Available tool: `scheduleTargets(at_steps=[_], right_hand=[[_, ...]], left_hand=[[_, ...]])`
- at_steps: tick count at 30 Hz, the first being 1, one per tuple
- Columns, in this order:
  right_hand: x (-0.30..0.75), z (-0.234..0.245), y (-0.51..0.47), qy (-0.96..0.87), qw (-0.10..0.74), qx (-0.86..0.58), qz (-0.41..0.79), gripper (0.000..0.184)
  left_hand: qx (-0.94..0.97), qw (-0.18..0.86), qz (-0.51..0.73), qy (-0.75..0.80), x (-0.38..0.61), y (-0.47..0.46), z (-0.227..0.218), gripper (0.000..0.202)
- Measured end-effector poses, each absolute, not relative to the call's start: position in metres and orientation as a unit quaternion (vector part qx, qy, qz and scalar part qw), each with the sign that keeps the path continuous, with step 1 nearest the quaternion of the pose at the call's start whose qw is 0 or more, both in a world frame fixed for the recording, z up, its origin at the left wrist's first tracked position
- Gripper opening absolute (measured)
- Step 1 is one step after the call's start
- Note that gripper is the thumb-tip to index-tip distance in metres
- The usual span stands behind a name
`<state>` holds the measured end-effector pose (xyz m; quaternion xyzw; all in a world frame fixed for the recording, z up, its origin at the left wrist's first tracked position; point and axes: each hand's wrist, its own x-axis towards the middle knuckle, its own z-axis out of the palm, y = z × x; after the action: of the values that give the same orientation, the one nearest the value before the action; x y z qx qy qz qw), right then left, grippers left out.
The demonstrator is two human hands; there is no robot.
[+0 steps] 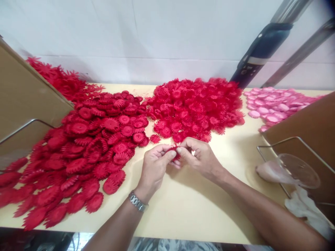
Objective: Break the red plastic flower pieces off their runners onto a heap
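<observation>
Between my two hands is a small dark red fabric flower piece [174, 150], partly covered by the fingers. My left hand [156, 163], with a metal watch [138, 201] on the wrist, pinches it from the left with thumb and fingers. From the right, my right hand [199, 156] pinches its edge between thumb and forefinger. A large pile of dark red toothed flower discs [78, 164] spreads to the left of my left hand. Just beyond the hands lies a brighter red heap of flower pieces [195, 104].
Pale pink petal pieces [277, 104] lie at the back right; spiky red cutouts [62, 82] at the back left. Cardboard boxes [23, 90] flank the table [199, 212]. A clear plastic cup [298, 170] tips beside a wire stand and white tissue [306, 209]. Behind runs a white wall.
</observation>
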<state>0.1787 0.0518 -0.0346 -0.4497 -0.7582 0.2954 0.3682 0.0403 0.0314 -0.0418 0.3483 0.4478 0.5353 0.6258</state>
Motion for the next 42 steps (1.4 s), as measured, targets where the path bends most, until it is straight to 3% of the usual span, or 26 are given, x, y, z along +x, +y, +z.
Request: scheduleTargets(at_steps=[19,25,42], right_hand=[[0.169,-0.042,0.047,-0.768,0.378,-0.393,0.336,0.018],[0.169,-0.047,0.047,-0.797,0.448,-0.355,0.198,0.009],[0.172,-0.049,0.048,-0.839,0.383,-0.376,0.091,0.014]], left_hand=[[0.391,0.563,0.522,0.507,0.037,0.028,-0.054,0.035],[0.411,0.551,0.522,0.505,0.038,0.031,-0.052,0.041],[0.575,0.446,0.409,0.550,0.034,0.025,-0.049,0.037]])
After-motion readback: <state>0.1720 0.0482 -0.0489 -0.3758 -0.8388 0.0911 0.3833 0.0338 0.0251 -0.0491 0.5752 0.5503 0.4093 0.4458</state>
